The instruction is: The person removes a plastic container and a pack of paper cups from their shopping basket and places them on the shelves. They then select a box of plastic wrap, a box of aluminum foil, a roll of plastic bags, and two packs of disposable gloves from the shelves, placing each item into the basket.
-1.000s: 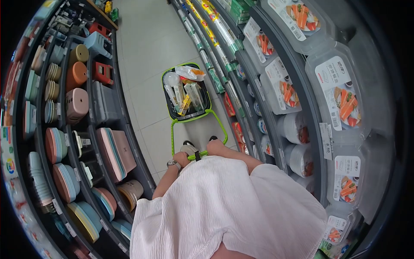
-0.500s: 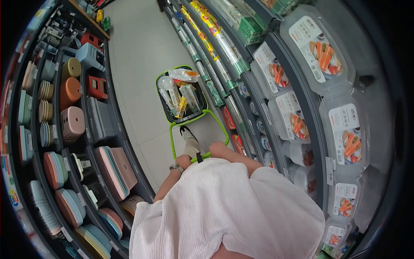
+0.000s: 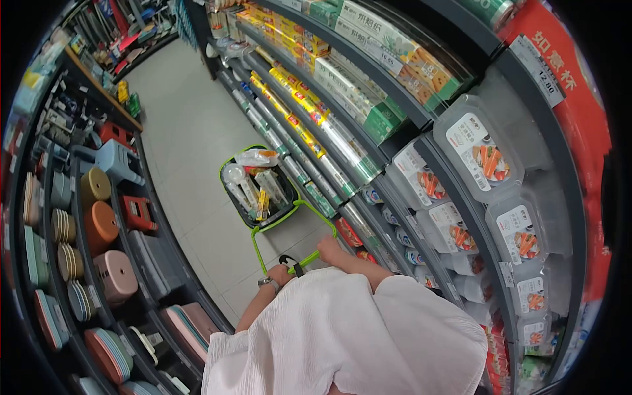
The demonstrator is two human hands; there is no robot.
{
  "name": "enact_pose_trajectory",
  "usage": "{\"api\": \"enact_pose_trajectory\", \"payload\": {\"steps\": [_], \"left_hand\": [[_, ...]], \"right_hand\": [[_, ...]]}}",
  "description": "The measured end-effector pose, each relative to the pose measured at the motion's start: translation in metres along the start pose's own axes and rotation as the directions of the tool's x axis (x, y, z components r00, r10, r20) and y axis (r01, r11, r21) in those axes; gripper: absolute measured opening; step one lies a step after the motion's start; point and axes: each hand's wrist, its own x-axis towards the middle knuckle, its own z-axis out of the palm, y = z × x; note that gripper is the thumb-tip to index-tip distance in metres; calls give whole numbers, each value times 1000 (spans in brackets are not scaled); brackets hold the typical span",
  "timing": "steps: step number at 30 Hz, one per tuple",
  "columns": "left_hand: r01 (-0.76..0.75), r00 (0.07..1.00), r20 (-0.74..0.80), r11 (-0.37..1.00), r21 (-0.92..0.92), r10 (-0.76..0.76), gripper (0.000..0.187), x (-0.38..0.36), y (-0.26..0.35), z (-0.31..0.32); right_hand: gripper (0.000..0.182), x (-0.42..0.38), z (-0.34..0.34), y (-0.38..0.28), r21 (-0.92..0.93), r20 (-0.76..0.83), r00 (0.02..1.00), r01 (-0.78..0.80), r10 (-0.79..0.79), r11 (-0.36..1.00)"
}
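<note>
a pale tiled floor [image 3: 181,141] is running up the narrow aisle, catching a soft, even light. left of the floor, a dark shelf [image 3: 160,204] is holding a blue stool [image 3: 118,161], stacked bowls [image 3: 108,355] and grey bins [image 3: 153,260]. right of the floor, another dark shelf [image 3: 408,102] is climbing in tiers, carrying shiny rolls [image 3: 342,145], boxes [image 3: 349,85] and clear tubs [image 3: 487,155]. far right of the floor, a red sign [image 3: 569,76] is hanging beside a price tag [image 3: 536,69]. beyond the floor, crowded goods [image 3: 135,39] are filling the far end.
</note>
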Motion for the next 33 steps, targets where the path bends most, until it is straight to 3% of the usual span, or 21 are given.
{"api": "enact_pose_trajectory", "payload": {"steps": [4,6,11,14,19,23,27,29,31,33], "left_hand": [[-37,999,-4,999,0,37,50,3,-22,-12],[22,997,-78,1000,-14,-23,47,-3,-30,-15],[-13,989,-146,999,-32,8,44,-6,-38,-30],[-26,987,-160,999,-32,20,44,0,-40,-37],[-59,992,-120,996,-74,50,44,12,-40,-59],[-55,976,-218,986,-159,19,43,15,-40,-97],[19,913,-387,961,-275,-129,33,15,-25,-166],[6,775,-617,978,-210,-138,24,32,-41,-184],[-46,715,-697,991,-123,-54,16,52,-64,-199],[82,631,-755,983,-166,-180,12,67,-81,-212]], "right_hand": [[19,23,-8,-11,41,60,998,-31,29,999],[19,32,-11,-19,75,84,996,-50,43,996],[20,57,-15,-20,184,189,982,-9,-26,983],[25,60,-32,-18,152,86,994,58,-71,987],[31,77,-45,-4,224,129,986,75,-106,972],[22,108,-78,6,266,124,983,96,-133,959],[23,156,-115,17,278,-85,976,219,-203,935],[24,185,-129,19,282,-271,944,264,-187,922],[24,212,-149,18,312,-243,955,241,-168,919],[25,237,-169,21,332,-208,965,223,-159,916]]}}
